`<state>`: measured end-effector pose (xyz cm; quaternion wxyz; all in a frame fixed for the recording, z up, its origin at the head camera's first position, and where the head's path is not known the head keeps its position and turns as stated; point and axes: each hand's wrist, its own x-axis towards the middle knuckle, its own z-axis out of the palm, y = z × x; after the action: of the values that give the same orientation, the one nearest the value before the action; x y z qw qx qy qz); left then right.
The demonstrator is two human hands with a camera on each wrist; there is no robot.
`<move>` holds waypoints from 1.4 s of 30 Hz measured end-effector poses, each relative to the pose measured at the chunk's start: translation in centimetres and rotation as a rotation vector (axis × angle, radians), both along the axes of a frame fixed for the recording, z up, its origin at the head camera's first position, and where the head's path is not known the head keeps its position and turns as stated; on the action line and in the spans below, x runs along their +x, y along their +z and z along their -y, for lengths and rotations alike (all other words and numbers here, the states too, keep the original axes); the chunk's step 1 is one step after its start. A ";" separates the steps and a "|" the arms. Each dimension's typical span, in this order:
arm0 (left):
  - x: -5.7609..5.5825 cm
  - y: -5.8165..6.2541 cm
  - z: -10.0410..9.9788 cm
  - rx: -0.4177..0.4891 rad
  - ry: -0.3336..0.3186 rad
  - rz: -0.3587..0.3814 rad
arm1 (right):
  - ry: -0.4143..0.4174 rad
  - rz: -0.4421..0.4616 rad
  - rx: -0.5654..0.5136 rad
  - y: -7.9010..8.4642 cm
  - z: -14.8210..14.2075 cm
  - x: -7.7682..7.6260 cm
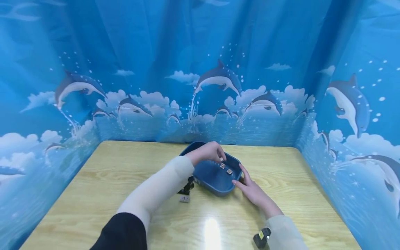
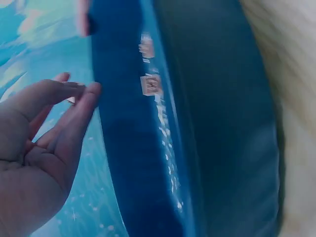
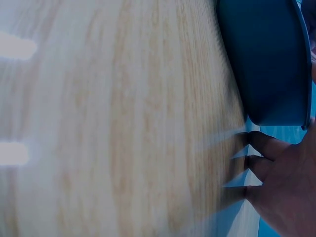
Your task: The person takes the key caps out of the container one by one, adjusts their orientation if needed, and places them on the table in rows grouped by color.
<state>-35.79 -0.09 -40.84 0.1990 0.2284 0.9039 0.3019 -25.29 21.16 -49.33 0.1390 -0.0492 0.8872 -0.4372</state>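
A blue plastic basin [image 1: 215,177] sits on the table, with two small square tiles, a nearer tile [image 1: 229,171] and a farther tile [image 1: 223,166], lying inside it. My left hand [image 1: 207,152] is above the far side of the basin. Between its thumb and fingertips it pinches another small tile [image 2: 72,99], mostly covered by the fingers. At the basin's right end, my right hand [image 1: 253,191] holds the rim with its thumb and index finger. Its other fingers [image 3: 261,165] show beside the basin's outer wall in the right wrist view.
A small grey two-part piece [image 1: 184,199] lies on the wooden table [image 1: 131,166], left of the basin. A black wrist camera [image 1: 187,185] hangs beneath the left sleeve, another camera [image 1: 261,238] beside the right sleeve. A dolphin-print curtain [image 1: 150,69] surrounds the table's back and sides.
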 end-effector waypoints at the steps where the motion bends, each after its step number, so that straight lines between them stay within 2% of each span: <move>1: 0.2 0.0 0.3 0.029 0.014 -0.003 | 0.001 -0.001 0.000 0.0 0.0 0.0; 9: 2.8 -0.4 2.4 0.220 0.172 -0.017 | 0.021 0.001 0.001 0.2 0.1 0.2; 20: 7.1 -0.4 5.3 0.527 0.379 0.087 | 0.042 -0.017 -0.005 0.1 0.0 0.1; 31: 10.4 -1.1 7.7 0.742 0.502 0.125 | 0.055 -0.032 -0.002 0.2 -0.2 0.1; 35: 11.3 -1.5 8.2 0.740 0.545 0.082 | 0.053 -0.035 0.005 0.1 -0.2 0.1; 38: 11.8 -1.6 8.5 0.675 0.596 0.026 | 0.055 -0.037 0.005 0.1 -0.2 0.0; 42: 12.4 -1.9 9.4 0.563 0.640 -0.013 | 0.062 -0.034 0.008 0.2 -0.1 0.1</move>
<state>-23.34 -9.53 -42.75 0.0196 -0.0164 0.8127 0.5822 -25.23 21.30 -49.16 0.1376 -0.0836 0.8892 -0.4283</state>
